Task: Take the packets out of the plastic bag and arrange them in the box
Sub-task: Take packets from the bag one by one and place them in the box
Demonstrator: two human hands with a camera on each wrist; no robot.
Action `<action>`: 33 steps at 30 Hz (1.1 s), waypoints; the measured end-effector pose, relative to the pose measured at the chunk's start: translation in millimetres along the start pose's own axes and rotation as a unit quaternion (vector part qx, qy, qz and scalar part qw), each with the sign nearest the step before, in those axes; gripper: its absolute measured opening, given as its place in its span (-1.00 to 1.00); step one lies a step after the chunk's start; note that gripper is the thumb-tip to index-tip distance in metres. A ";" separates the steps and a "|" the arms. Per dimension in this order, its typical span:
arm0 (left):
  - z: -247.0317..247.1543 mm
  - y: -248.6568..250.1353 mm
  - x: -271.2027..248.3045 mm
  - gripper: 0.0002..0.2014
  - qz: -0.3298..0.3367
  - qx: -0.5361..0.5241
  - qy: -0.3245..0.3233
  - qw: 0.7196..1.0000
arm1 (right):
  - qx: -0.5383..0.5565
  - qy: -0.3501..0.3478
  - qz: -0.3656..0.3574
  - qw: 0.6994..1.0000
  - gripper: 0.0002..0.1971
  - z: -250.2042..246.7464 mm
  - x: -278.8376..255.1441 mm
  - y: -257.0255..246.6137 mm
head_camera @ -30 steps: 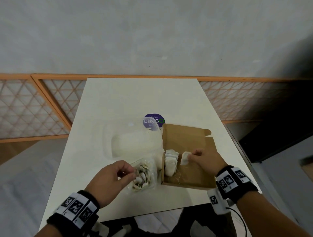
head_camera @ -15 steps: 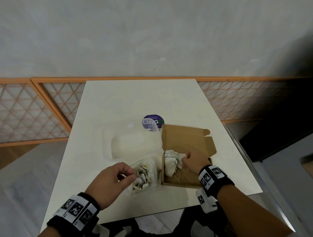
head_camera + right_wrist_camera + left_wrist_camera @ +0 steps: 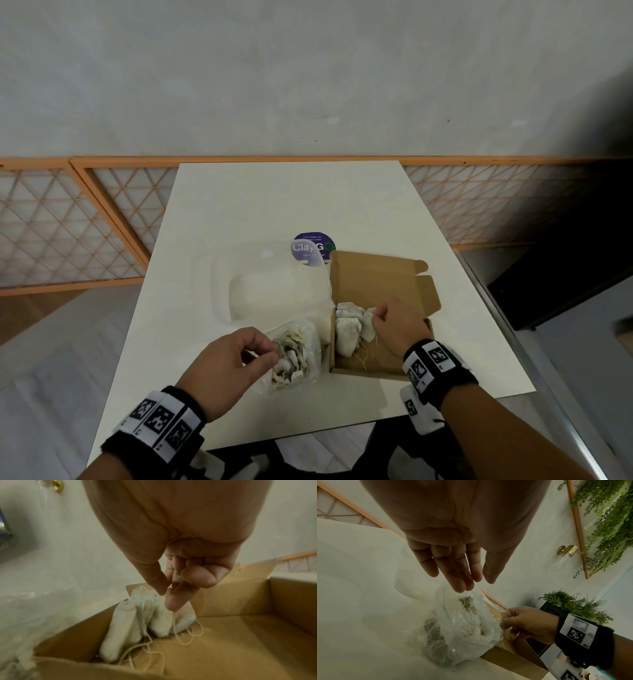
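A clear plastic bag of white packets lies on the table, left of the open cardboard box. My left hand holds the bag's raised rim at its fingertips. Several white packets with strings stand in a row against the box's left wall. My right hand is inside the box. Its thumb and forefinger pinch the top of the rightmost packet, which leans against the row. In the right wrist view the right hand shows this pinch closely.
A clear plastic container lies behind the bag, left of the box's raised lid. A purple round sticker is on the white table. An orange lattice railing runs behind the table.
My right hand has carried a packet leftward across the box and now holds it against the row. My left hand has stayed at the bag.
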State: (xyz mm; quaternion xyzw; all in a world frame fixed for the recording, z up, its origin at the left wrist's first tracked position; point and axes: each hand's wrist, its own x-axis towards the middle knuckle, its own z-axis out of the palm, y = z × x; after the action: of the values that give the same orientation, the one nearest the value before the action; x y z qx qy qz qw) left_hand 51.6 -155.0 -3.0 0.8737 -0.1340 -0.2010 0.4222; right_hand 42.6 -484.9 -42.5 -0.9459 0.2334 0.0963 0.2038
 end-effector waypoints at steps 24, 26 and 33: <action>-0.6 -4.7 2.6 -0.94 -0.014 0.000 -0.001 1.000 | -0.091 -0.119 -0.060 0.987 -0.57 -13.7 -34.9 -16.4; 0.0 -4.8 2.5 -0.92 -0.015 -0.003 0.000 1.000 | -0.093 -0.145 -0.051 0.984 -0.62 -0.7 -33.3 -23.3; -0.6 -5.0 0.1 -0.90 -0.010 -0.006 0.002 1.000 | -0.087 -0.145 -0.056 0.984 -0.78 9.3 -18.1 -38.4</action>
State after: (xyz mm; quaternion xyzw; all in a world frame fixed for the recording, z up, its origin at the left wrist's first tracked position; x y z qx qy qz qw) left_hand 52.3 -151.6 -6.7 0.8728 -0.1229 -0.2042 0.4260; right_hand 44.5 -442.5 -32.7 -0.9476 0.1389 0.2409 0.1575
